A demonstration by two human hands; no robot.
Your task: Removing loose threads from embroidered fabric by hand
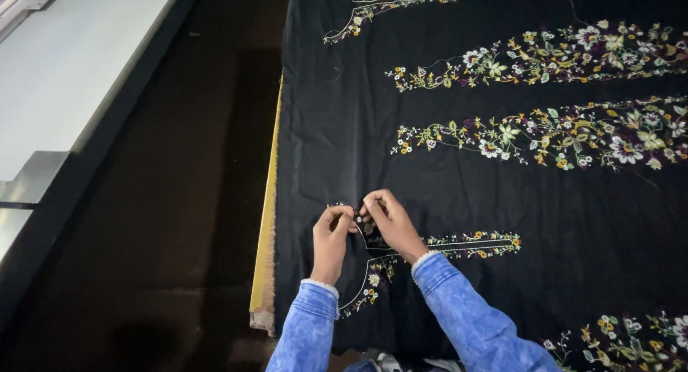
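Note:
A large black fabric (459,178) with colourful floral embroidery lies spread flat. My left hand (332,236) and my right hand (389,225) meet at the tip of a Y-shaped embroidered neckline motif (430,244) near the fabric's lower left. Both hands pinch the fabric there, fingertips almost touching. A small thin tool seems to sit between the fingers, too small to identify. Both my sleeves are blue denim.
Two long floral embroidered bands (545,56) (545,132) run across the upper right. Another neckline motif (387,3) is at the top. The fabric's yellow selvedge edge (266,221) runs along its left side. A dark floor (165,200) and a pale metal surface (64,56) lie left.

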